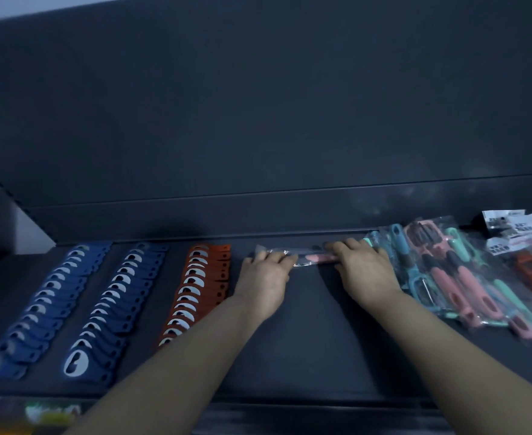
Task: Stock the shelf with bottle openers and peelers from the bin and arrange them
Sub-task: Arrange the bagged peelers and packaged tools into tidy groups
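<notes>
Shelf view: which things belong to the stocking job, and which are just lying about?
Job: left hand, right hand, bagged pink peeler, blue openers, orange openers, peeler pile.
Lying about: labelled packs far right, blurry colourful items below shelf.

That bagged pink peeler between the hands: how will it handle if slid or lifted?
The bagged pink peeler has a glossy clear wrap, so it probably slides easily on the shelf and may slip in a pinch. The tool inside looks rigid; the crinkled bag end by the left hand is likely floppy. Lying flat, it seems unlikely to roll.
</notes>
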Demonstrator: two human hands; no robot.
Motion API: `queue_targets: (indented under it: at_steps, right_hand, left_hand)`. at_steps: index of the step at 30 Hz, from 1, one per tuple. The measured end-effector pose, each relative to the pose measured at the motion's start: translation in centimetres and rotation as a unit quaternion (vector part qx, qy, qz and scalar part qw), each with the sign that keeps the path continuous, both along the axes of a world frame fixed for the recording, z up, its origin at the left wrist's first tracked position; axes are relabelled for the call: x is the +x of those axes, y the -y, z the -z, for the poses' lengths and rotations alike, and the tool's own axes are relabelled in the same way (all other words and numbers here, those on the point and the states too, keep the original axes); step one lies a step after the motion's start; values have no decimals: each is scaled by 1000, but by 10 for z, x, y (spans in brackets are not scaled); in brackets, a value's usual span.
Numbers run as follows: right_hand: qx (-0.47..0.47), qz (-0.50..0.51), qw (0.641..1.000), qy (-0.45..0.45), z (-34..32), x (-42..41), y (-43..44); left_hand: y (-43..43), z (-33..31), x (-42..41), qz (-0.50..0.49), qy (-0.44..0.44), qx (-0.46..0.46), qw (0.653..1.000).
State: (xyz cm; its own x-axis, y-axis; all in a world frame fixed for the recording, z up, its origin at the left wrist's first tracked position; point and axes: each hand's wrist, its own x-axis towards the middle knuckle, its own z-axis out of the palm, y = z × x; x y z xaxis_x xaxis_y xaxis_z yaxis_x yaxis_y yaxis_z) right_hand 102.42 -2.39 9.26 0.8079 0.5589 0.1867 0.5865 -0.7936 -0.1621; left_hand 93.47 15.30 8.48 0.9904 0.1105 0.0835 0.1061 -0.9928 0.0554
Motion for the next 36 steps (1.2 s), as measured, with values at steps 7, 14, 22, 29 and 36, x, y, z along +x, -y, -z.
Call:
queue_targets:
  at_steps: [7,14,22,29,36]
  right_hand:
    - [-40,14,999,16,-5,-10,16]
    - [-137,112,984,0,-8,-7,34]
    - [-95,109,988,-59,-10,15,4]
    - [4,169,982,-85,-17,20,4]
    - [-61,96,994,-2,-16,6,32]
  left_hand:
    - [-3,-1,19,-33,-65,-22,997]
    - [2,0,36,-56,-26,-48,997]
    - [3,-3,41,-92,44,-95,990]
    - [1,-5,44,-66,24,-102,992]
    - [15,-5,50,-66,13,-54,996]
